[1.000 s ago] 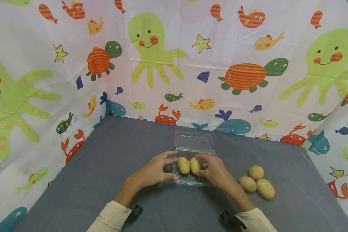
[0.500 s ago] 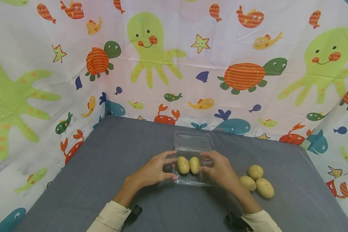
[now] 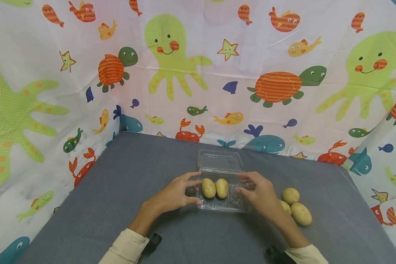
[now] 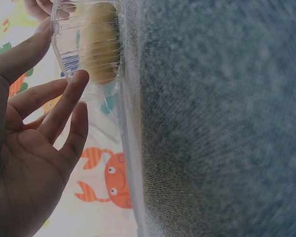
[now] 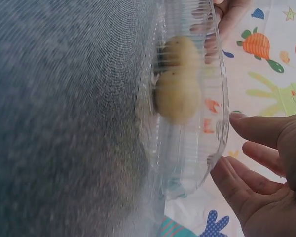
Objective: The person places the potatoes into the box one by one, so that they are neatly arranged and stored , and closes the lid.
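A clear plastic clamshell container (image 3: 235, 206) lies on the table with its lid tipped back on the far side. Two potatoes, a left one (image 3: 208, 188) and a right one (image 3: 222, 188), sit side by side in its left half. My left hand (image 3: 175, 191) is at the container's left edge, fingers spread and apparently touching the rim, as the left wrist view shows. Over the container's right side is my right hand (image 3: 260, 192), fingers apart and nothing between them. In the right wrist view its fingertips (image 5: 222, 170) are close to the rim; contact is unclear.
Several more potatoes lie grouped on the right, among them a rear potato (image 3: 290, 195) and a front potato (image 3: 301, 214); my right hand partly covers another. The grey table (image 3: 145, 157) is walled by a sea-animal print curtain (image 3: 198, 73).
My right hand has released the right-hand potato inside the container and moved right, away from it. The left hand has stayed at the left edge.
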Demonstrator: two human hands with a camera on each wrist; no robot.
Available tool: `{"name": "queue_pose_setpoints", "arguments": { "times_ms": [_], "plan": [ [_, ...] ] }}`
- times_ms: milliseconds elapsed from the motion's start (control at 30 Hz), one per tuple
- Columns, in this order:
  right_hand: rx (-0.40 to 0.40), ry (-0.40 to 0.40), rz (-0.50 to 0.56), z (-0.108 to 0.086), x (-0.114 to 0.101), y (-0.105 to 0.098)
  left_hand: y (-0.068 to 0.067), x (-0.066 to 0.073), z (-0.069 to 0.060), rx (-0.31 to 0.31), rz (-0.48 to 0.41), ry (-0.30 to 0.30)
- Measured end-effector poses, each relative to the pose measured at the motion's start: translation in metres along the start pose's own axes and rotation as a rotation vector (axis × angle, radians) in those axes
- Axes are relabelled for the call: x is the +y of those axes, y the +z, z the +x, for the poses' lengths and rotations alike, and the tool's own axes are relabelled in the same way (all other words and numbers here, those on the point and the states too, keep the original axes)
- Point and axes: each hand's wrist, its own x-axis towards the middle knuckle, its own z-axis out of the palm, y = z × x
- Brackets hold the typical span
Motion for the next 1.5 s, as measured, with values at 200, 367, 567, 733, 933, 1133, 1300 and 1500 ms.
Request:
{"name": "queue_pose_setpoints", "arguments": {
  "times_ms": [200, 367, 567, 733, 933, 1133, 1300, 1500],
  "plan": [
    [0.033, 0.001, -0.026, -0.004, 0.006, -0.012, 0.000, 0.000, 0.000, 0.003, 0.007, 0.002],
    [0.078, -0.004, -0.025, -0.007, 0.015, -0.019, 0.000, 0.000, 0.000, 0.006, 0.032, 0.015],
    [0.093, 0.011, -0.044, -0.011, 0.020, -0.026, 0.000, -0.001, 0.001, 0.011, 0.022, 0.016],
    [0.077, 0.073, -0.047, -0.014, 0.019, -0.033, 0.000, -0.001, 0.001, 0.012, 0.019, 0.016],
    [0.121, 0.073, -0.110, -0.016, 0.024, -0.040, 0.000, 0.000, 0.000, 0.012, 0.022, 0.019],
    [0.147, 0.066, -0.113, -0.020, 0.032, -0.047, 0.001, 0.000, 0.000, 0.014, 0.023, 0.021],
    [0.179, 0.036, -0.097, -0.025, 0.043, -0.053, 0.001, -0.001, 0.000, 0.009, 0.018, 0.016],
    [0.171, 0.079, -0.111, -0.031, 0.049, -0.064, 0.000, -0.002, 0.001, 0.001, 0.007, 0.008]
  ]
}}
